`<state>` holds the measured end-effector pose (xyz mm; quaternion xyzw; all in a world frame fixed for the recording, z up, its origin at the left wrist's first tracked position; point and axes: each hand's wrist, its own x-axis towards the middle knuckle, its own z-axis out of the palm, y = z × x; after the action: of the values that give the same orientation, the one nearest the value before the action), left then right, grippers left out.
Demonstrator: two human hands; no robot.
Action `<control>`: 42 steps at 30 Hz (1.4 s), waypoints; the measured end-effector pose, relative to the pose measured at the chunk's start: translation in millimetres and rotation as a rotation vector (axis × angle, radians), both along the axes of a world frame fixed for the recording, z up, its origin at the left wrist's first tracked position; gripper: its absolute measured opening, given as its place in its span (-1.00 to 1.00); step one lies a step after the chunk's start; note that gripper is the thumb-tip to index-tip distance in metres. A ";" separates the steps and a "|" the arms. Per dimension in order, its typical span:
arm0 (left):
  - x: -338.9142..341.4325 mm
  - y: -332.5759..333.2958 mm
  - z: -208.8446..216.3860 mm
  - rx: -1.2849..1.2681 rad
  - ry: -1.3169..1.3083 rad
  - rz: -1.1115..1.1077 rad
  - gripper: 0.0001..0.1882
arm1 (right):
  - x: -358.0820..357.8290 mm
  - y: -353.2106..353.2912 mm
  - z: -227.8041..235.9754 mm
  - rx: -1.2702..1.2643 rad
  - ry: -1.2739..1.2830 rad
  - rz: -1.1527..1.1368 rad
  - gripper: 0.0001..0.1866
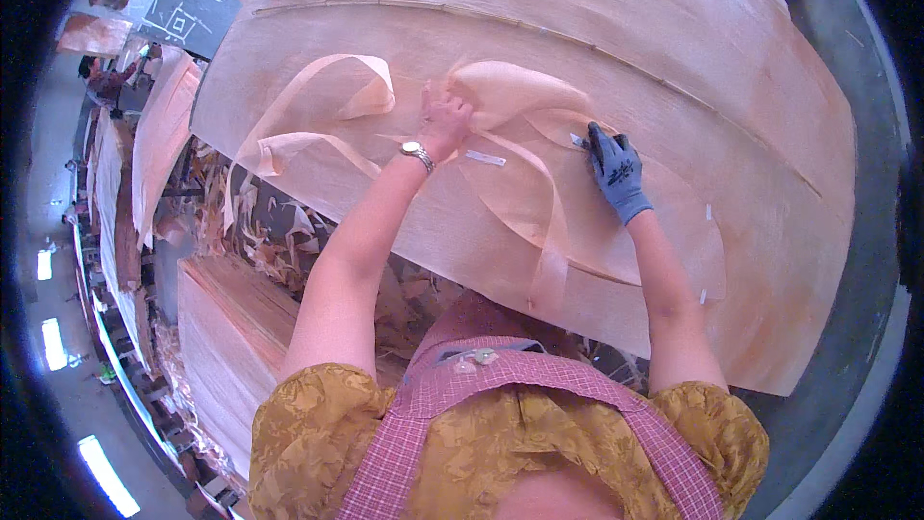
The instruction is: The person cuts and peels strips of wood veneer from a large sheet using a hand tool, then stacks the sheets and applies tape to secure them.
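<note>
A large pale wood veneer sheet spreads before me, with thin curling veneer strips loose on it. My left hand, bare and with a wristwatch, is bent over a lifted, curled veneer strip; its fingertips are slightly blurred. Wrapped in a blue-grey glove, my right hand is closed around a small tool whose flat, pale blade end sticks out to the left. Most of that tool is hidden by the glove. Between the hands lies a short white strip with a dark spot.
Small white tape pieces dot the sheet on the right. A long thin ridge crosses its far part. At left are stacked veneer, scraps on the floor and a person at another bench.
</note>
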<state>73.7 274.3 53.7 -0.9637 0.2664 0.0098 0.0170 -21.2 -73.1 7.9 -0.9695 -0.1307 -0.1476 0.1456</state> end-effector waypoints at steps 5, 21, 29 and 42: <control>32.7 58.9 15.4 0.027 0.016 -0.007 -0.76 | 2.4 5.9 3.9 -0.008 0.024 -0.028 -0.44; 148.0 317.0 74.3 0.191 -0.442 0.850 -0.38 | -9.2 1.6 9.8 -0.235 0.063 -0.041 -0.57; 26.6 201.4 80.4 -0.212 -0.377 0.201 -0.37 | 42.8 3.9 46.5 0.069 0.267 -0.035 -0.72; -31.0 146.7 93.3 -1.117 0.640 0.119 -0.63 | 52.8 246.7 134.3 1.532 0.514 -0.092 -0.49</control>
<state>42.7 421.0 147.1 -0.7900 0.1696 0.1573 -0.5678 31.6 173.6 142.2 -0.6087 0.0844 0.0255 0.7885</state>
